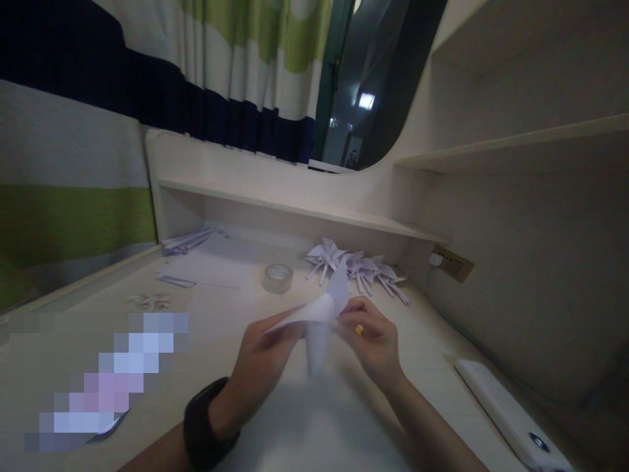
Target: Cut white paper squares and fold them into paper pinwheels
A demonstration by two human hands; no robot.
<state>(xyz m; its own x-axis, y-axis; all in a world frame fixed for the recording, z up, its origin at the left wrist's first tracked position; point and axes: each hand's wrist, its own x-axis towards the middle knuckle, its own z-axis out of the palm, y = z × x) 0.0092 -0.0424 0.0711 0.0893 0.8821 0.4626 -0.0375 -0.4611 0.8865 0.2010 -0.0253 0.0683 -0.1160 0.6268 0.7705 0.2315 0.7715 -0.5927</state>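
A white paper pinwheel [314,311] is held up over the desk between my two hands, its curled blades spread and its lower part blurred. My left hand [272,354], with a black band at the wrist, is closed on the left blade. Close against the pinwheel's right side, my right hand [371,337] is closed too. Out of its fingers pokes the end of a small yellow stick [360,331], like a pencil's; the rest of it is hidden. Beyond my hands, several finished paper pinwheels [363,269] lie in a row on their paper sticks.
A roll of clear tape [278,278] stands behind my left hand. Paper sheets [211,262] and rolled paper sticks [191,241] lie back left, with small pale pieces [150,301] nearer. At left is a pixelated patch. A white case [506,406] lies right, below a wall socket [452,263].
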